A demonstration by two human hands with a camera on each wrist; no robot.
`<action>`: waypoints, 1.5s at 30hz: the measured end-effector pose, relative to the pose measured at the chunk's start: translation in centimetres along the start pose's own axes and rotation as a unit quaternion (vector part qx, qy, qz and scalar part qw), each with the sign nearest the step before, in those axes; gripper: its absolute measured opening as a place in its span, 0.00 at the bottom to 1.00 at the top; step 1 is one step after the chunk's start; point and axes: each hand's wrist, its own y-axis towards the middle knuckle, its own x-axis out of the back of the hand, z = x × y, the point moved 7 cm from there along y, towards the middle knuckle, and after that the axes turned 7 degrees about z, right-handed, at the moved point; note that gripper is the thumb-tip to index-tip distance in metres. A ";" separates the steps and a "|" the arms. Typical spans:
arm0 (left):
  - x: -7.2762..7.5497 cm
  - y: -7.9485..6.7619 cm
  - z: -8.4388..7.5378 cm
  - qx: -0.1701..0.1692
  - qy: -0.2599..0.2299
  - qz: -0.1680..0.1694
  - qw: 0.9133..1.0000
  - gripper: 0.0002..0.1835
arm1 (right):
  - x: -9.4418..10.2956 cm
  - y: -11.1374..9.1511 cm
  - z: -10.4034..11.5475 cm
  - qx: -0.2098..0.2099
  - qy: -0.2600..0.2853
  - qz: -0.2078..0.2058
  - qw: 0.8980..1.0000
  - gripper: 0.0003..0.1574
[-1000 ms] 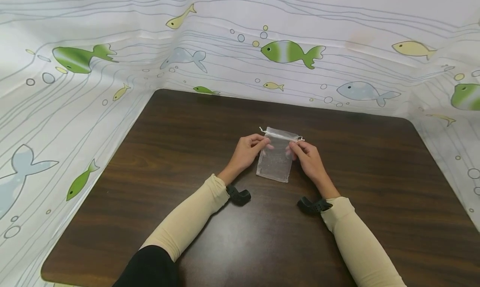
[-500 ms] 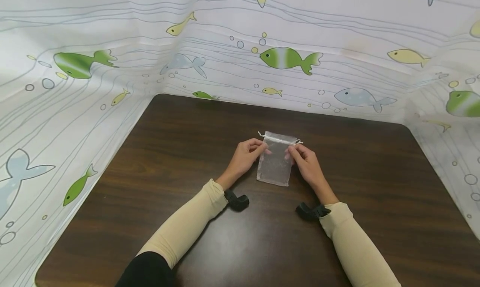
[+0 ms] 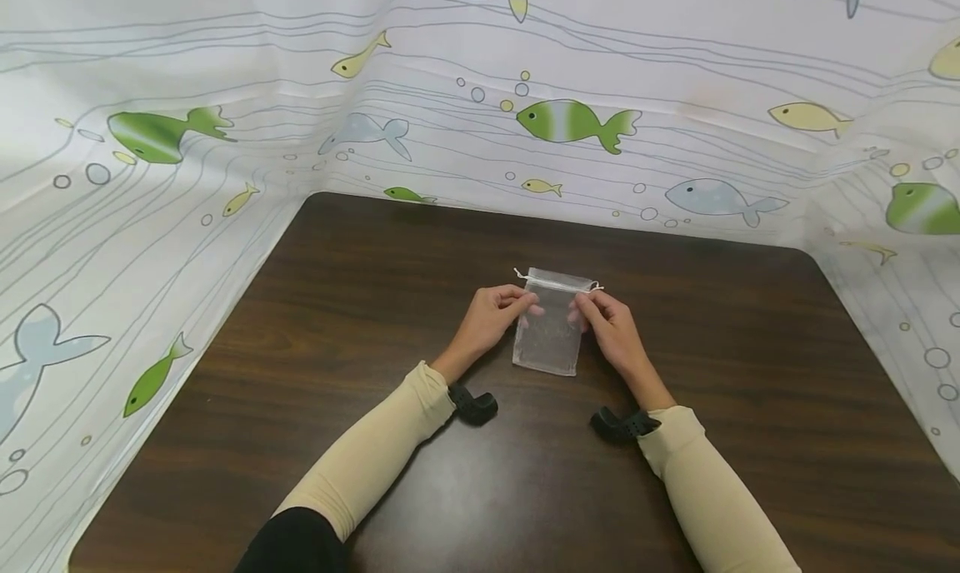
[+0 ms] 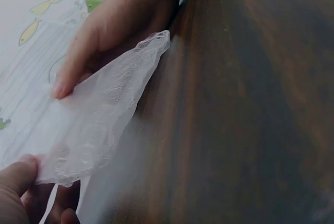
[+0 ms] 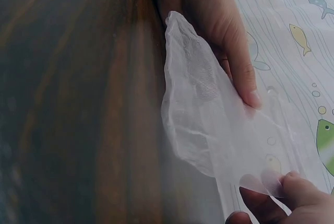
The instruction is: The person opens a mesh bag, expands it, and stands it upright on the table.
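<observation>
A small sheer white drawstring pouch (image 3: 550,340) is held up between both hands in the head view, its corded top toward the far side of the table. My left hand (image 3: 490,319) pinches its left edge between thumb and fingers. On the opposite edge my right hand (image 3: 617,331) pinches it the same way, just below the white drawstring (image 3: 558,286). Fingertips show through the thin mesh. In the left wrist view the pouch (image 4: 112,112) hangs with its bottom edge above the tabletop; the right wrist view shows the pouch (image 5: 195,106) from the other side.
The dark wood table (image 3: 337,323) has rounded corners. A white fish-print curtain (image 3: 450,73) rises along its back and both sides. Black wrist mounts (image 3: 472,405) sit below each hand, beside beige sleeves (image 3: 375,448).
The head view has tilted slightly, so the whole scene sits lower in the picture. Both hands keep the same hold on the pouch.
</observation>
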 end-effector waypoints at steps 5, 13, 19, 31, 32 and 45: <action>0.0 0.0 0.0 0.003 0.019 -0.010 1.000 0.14 | 0.1 0.0 0.2 0.009 0.007 -0.003 1.000 0.19; 0.2 0.1 0.1 0.009 0.013 -0.014 1.000 0.14 | -0.1 0.1 -0.2 -0.005 0.005 0.005 1.000 0.18; 0.4 0.2 0.1 0.005 0.020 -0.028 0.999 0.13 | -0.3 0.0 -0.3 -0.019 -0.002 0.015 1.000 0.17; 0.7 0.2 -0.2 -0.004 0.015 -0.040 0.999 0.13 | 0.1 0.5 -1.0 0.023 0.012 -0.002 1.000 0.17; 0.7 0.2 -0.2 -0.004 0.017 -0.040 0.999 0.13 | 0.1 0.4 -0.5 0.026 0.012 -0.002 1.000 0.17; 0.1 0.4 -0.1 0.005 0.060 0.015 0.998 0.13 | 0.1 0.4 -0.3 -0.008 0.029 0.008 1.000 0.17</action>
